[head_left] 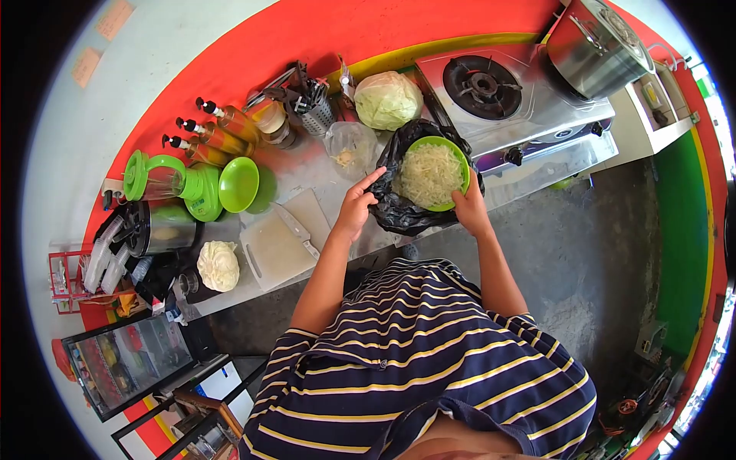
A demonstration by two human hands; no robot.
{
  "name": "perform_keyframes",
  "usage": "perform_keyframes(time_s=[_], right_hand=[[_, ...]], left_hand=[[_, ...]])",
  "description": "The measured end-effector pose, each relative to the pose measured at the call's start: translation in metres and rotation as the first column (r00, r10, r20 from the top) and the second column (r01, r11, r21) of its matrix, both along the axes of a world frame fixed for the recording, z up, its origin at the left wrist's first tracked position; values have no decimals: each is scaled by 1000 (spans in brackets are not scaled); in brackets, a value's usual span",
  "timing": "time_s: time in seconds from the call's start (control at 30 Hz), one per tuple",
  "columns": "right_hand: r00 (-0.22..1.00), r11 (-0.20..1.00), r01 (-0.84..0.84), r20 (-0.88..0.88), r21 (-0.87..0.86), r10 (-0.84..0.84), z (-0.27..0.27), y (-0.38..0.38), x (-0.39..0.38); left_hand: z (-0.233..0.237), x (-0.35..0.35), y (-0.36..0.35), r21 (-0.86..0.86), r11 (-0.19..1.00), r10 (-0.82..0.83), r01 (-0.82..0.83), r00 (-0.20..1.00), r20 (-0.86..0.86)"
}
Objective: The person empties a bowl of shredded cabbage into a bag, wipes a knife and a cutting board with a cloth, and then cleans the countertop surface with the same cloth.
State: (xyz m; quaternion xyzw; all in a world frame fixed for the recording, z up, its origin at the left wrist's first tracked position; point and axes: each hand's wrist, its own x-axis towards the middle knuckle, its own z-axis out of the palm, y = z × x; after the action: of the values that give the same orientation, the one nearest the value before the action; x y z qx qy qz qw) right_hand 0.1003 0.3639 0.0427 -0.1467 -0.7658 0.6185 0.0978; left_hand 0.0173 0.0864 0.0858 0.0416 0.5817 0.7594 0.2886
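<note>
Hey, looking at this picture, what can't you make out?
All in the head view:
- The bottom of the green bowl: covered by the pale shreds.
- Whether anything lies in the black bag beneath the bowl: the bowl covers it.
- The person's legs: mostly hidden by the striped shirt.
- Any writing on the wall papers: too small to read.
</note>
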Motion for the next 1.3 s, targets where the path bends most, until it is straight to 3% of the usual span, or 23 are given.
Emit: perform_keyframes(time_s=[0.23,0.63,0.77,0.83,0.97,1.07,1.17,1.23,1.3], right_hand=[[999,994,16,-50,109,-11,15,2,0],[991,998,17,-135,60,-9,16,1,-6],[997,998,-56,-52,28,57,23,7,-7],[990,999,-21,-141,28,24,19,9,-11],[991,996,14,-137,87,-2,19,7,-13],[993,999,-13,-118,51,19,25,4,-13],[996,993,73,-36,-88,-77,31,-3,-12],[995,999,3,-99,45,2,24,0,-13],[994,999,27,-108,43,-23,18,-2,-13]], left_hand=[[1,-1,7,-54,998,17,-19,999,-33],[9,1,-1,-115,993,27,-28,1000,-13],[6,5,-6,-134,990,38,-41,999,-23],[6,5,-7,-124,991,42,-47,998,-39],[4,8,-11,-142,989,38,-42,999,-32],[3,8,-13,-150,988,28,-30,999,-17],[1,8,-15,-139,990,35,-35,999,-8],[3,9,-14,-141,989,41,-44,999,-18],[2,9,-14,-133,991,35,-35,999,-4]])
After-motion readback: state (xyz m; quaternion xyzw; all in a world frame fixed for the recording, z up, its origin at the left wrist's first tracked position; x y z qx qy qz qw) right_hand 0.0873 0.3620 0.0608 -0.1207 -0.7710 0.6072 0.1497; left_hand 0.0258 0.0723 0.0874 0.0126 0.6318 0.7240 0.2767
